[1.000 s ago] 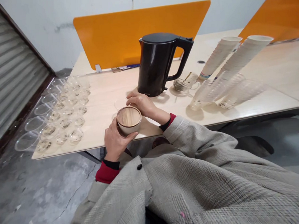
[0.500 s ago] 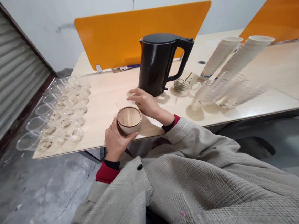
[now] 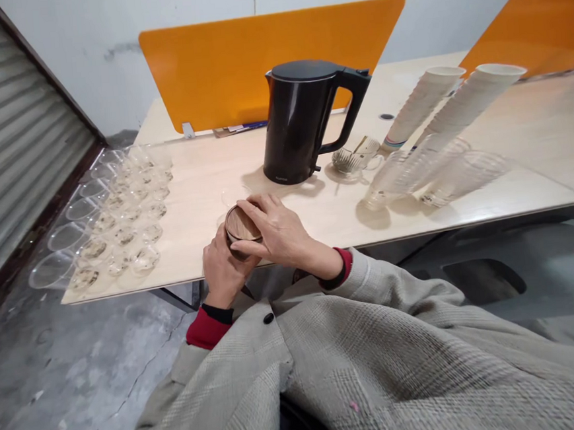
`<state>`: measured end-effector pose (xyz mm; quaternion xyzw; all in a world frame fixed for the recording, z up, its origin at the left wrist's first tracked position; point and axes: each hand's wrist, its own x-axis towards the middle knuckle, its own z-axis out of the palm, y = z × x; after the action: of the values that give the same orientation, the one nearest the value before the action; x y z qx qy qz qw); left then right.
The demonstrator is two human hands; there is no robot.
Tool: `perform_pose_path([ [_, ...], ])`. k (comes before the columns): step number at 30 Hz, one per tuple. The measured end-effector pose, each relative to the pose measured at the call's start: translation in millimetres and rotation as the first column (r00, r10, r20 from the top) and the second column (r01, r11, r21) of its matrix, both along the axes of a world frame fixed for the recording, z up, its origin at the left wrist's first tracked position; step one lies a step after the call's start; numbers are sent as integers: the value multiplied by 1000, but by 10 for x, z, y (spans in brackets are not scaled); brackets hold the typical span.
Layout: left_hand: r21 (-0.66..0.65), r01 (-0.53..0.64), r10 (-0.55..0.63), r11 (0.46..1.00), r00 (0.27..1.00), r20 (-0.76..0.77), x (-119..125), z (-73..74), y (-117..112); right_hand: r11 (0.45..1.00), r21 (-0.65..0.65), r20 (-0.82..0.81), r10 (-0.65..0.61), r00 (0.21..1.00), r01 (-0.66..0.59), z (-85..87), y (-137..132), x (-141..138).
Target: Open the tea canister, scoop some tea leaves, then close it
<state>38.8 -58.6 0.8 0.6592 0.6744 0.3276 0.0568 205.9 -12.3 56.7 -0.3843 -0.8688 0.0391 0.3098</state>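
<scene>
Orange panel (image 3: 206, 75) across the upper frame, pale table (image 3: 198, 159) beneath — and just left of centre, the wood-topped jar (image 3: 241, 226)! Left hand (image 3: 221, 263) curls round its side, right hand (image 3: 286, 235) clasps its top, thumb and fingers spread across. Kettle (image 3: 294, 131) upper centre, clear cups (image 3: 106, 219) crowding the left — paper cups (image 3: 462, 112) stacked upper right.

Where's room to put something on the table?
Bare tabletop lies between the leftmost clear plastic cups and the electric kettle, and right of the paper-cup stacks. It's crowded among those cups, around the glass cup, and near the held container.
</scene>
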Motion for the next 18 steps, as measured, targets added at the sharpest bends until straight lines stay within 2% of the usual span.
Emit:
perform_pose_path([
  [10,-7,-13,13,1000,1000,-17,12,33,9,999,-50,-96,4,995,-9,-86,28,-88],
  [15,-17,-23,23,1000,1000,10,-9,5,16,995,-98,-235,10,972,-34,46,17,-36],
  [18,-10,-14,14,1000,1000,22,-33,-17,21,1000,-17,-318,1,948,-6,139,20,94],
])
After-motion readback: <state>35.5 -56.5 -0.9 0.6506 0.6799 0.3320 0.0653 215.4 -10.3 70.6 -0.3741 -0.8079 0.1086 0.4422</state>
